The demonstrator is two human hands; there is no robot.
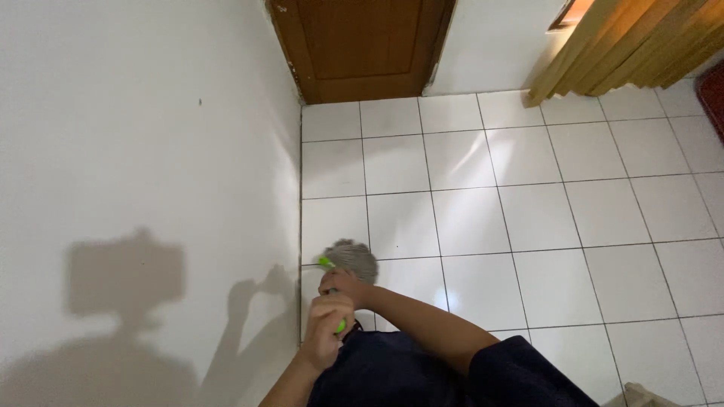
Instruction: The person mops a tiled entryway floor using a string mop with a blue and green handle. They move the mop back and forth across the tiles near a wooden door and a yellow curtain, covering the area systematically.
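Down by the wall's foot, both hands, left (326, 332) and right (341, 285), are clamped on a green mop handle (326, 264), light and stiff, its soft grey mop head (353, 257) on the tiled floor (528, 211).

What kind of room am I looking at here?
Probably a room in a home: white tiled floor, a plain white wall, a brown wooden door in the corner and tan curtains. Both hands, left hand and right hand, grip a green-handled mop.
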